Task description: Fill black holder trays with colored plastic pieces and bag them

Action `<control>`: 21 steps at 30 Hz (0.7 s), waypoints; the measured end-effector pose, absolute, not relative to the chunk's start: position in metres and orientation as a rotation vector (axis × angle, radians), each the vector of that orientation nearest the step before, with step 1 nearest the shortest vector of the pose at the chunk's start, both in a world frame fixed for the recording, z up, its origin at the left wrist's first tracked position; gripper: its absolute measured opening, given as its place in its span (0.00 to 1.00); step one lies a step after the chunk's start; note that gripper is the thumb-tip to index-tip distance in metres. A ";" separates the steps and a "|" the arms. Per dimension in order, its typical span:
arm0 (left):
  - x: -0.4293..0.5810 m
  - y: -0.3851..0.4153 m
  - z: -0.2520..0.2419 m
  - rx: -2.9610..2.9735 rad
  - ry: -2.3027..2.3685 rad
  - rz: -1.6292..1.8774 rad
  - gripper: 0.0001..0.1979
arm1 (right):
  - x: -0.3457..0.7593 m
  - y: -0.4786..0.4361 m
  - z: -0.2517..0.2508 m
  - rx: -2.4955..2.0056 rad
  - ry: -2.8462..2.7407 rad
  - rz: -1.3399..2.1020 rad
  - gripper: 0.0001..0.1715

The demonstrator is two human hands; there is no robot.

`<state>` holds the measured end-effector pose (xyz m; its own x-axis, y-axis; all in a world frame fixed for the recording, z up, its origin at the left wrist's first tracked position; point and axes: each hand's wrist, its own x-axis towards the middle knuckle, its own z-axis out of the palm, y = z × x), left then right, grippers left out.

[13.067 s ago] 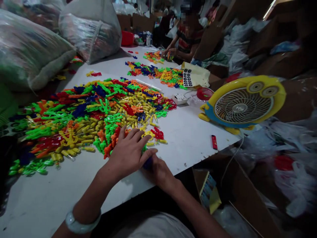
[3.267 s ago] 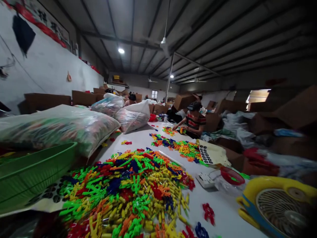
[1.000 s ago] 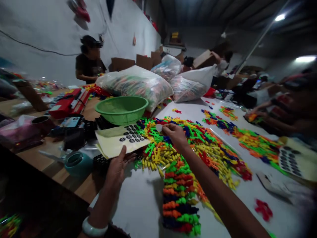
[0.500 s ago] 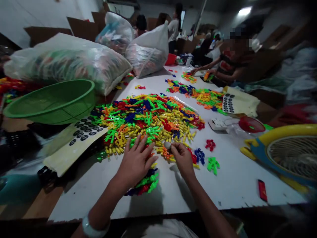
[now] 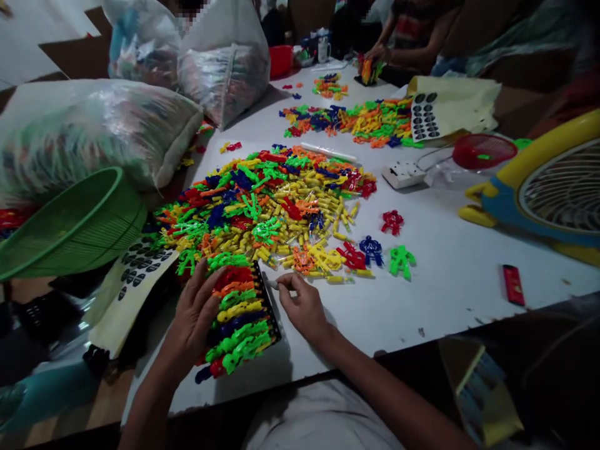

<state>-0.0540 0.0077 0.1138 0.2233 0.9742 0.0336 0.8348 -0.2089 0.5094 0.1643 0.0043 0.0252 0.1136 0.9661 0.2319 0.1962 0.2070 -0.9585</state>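
Note:
A black tray (image 5: 268,299) filled with rows of coloured plastic figures (image 5: 241,312) lies near the table's front edge. My left hand (image 5: 192,312) rests along its left side, fingers spread and touching the figures. Beside the tray's right edge, my right hand (image 5: 302,306) pinches a small pale round piece (image 5: 272,284) between thumb and finger. Behind both hands spreads a pile of coloured figures and yellow tubes (image 5: 281,212). Single figures in red (image 5: 392,222), blue (image 5: 371,250) and green (image 5: 401,262) lie to the right.
A green basket (image 5: 79,225) and a sticker sheet (image 5: 126,294) are at left, with stuffed bags (image 5: 98,131) behind. A fan (image 5: 557,187), a white power strip (image 5: 404,175) and a red lighter-like object (image 5: 514,285) stand right. Another person's hands (image 5: 375,55) work at the back.
The view has tilted down and shifted. My left hand has moved off the pile to the figures' left side, exposing the tray. My right hand has come to the tray's right edge with the pale piece.

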 end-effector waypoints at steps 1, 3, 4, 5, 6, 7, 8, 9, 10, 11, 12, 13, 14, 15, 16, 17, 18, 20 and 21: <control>-0.054 0.008 0.113 2.109 1.674 0.506 0.24 | 0.164 0.003 0.025 -1.220 -1.372 0.804 0.08; -0.054 0.009 0.113 2.082 1.677 0.526 0.24 | 0.162 0.001 0.025 -1.186 -1.446 0.723 0.09; -0.055 0.009 0.113 2.069 1.675 0.538 0.23 | 0.162 -0.001 0.024 -1.165 -1.480 0.686 0.09; -0.055 0.008 0.112 2.058 1.673 0.548 0.23 | 0.160 -0.002 0.024 -1.145 -1.512 0.651 0.10; -0.056 0.008 0.112 2.047 1.673 0.554 0.23 | 0.159 -0.004 0.024 -1.124 -1.543 0.618 0.10; -0.057 0.008 0.112 2.036 1.672 0.561 0.23 | 0.158 -0.005 0.024 -1.097 -1.577 0.591 0.11; -0.058 0.007 0.112 2.027 1.670 0.570 0.23 | 0.157 -0.006 0.024 -1.064 -1.621 0.566 0.11; -0.059 0.006 0.112 2.020 1.667 0.577 0.23 | 0.157 -0.008 0.024 -1.025 -1.673 0.539 0.11; -0.060 0.006 0.112 2.014 1.663 0.583 0.23 | 0.157 -0.009 0.024 -0.983 -1.726 0.508 0.11; -0.060 0.006 0.112 2.009 1.658 0.592 0.23 | 0.157 -0.011 0.024 -0.945 -1.773 0.481 0.11; -0.061 0.005 0.112 2.004 1.652 0.602 0.23 | 0.157 -0.012 0.024 -0.914 -1.809 0.463 0.12; -0.061 0.005 0.112 1.998 1.649 0.612 0.23 | 0.158 -0.014 0.024 -0.896 -1.833 0.462 0.12; -0.061 0.005 0.112 1.993 1.647 0.618 0.23 | 0.159 -0.016 0.024 -0.890 -1.841 0.480 0.12; -0.061 0.005 0.112 1.989 1.646 0.623 0.23 | 0.160 -0.018 0.024 -0.896 -1.835 0.518 0.13; -0.061 0.005 0.112 1.986 1.644 0.627 0.23 | 0.161 -0.020 0.024 -0.912 -1.819 0.568 0.15; -0.061 0.004 0.112 1.981 1.642 0.629 0.23 | 0.162 -0.022 0.024 -0.928 -1.806 0.623 0.18; -0.061 0.004 0.112 1.976 1.644 0.631 0.23 | 0.163 -0.023 0.024 -0.933 -1.810 0.668 0.23; -0.061 0.004 0.112 1.967 1.654 0.638 0.23 | 0.164 -0.026 0.023 -0.906 -1.892 0.720 0.32; -0.061 0.004 0.112 1.965 1.664 0.641 0.23 | 0.165 -0.028 0.022 -0.879 -1.962 0.729 0.36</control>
<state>-0.0605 0.0040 0.1118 0.1497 0.9878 0.0430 0.7612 -0.1429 0.6326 0.1648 -0.0276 0.0222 -0.3972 0.7958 0.4571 0.3043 0.5841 -0.7525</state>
